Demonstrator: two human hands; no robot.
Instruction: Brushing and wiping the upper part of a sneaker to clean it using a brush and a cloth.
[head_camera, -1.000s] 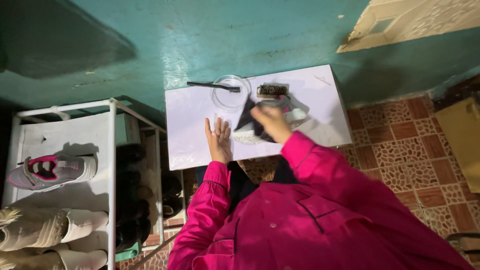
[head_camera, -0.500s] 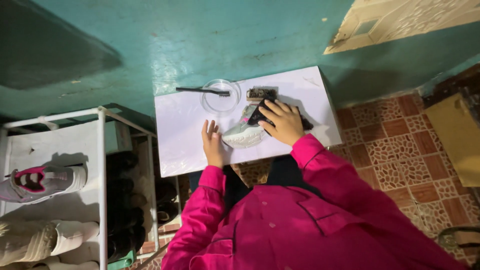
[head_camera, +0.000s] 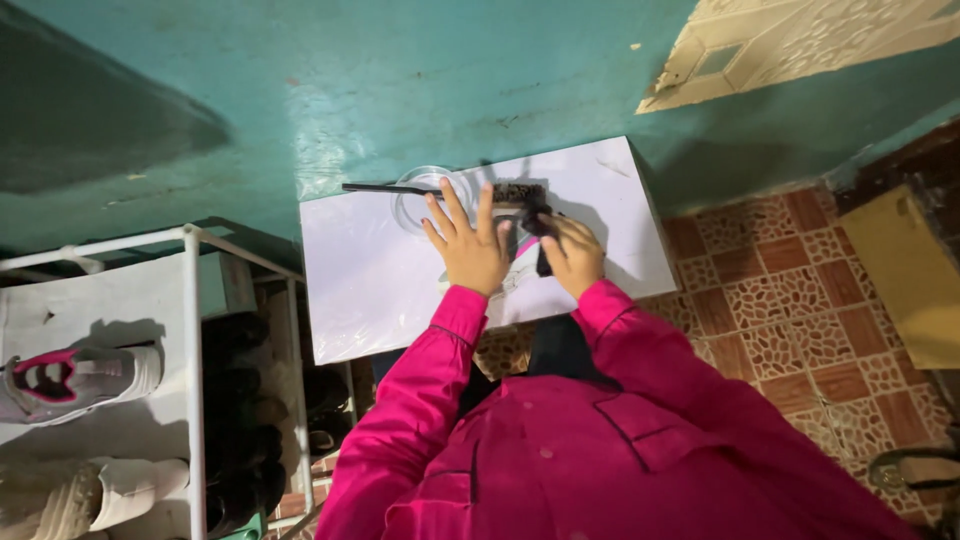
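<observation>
My left hand (head_camera: 470, 245) lies flat with fingers spread on the white table (head_camera: 370, 290), its fingertips at the clear glass bowl (head_camera: 415, 200) and a dark bristle brush (head_camera: 520, 193). Beneath the palm a grey and white shoe (head_camera: 515, 278) is mostly hidden. My right hand (head_camera: 572, 258) is curled over the shoe's dark end, just right of the left hand. A thin black stick-like tool (head_camera: 380, 188) rests across the bowl's rim. Both sleeves are bright pink.
A white shoe rack (head_camera: 190, 330) stands at the left with a grey and pink sneaker (head_camera: 80, 380), pale shoes (head_camera: 90, 495) and dark shoes (head_camera: 235, 410). A teal wall (head_camera: 400, 80) lies behind the table. Patterned red floor tiles (head_camera: 780, 300) and a yellow box (head_camera: 915, 270) are at the right.
My left hand has left the table beside the shoe and moved forward over it, fingers now spread near the bowl and brush. My right hand has shifted back along the shoe.
</observation>
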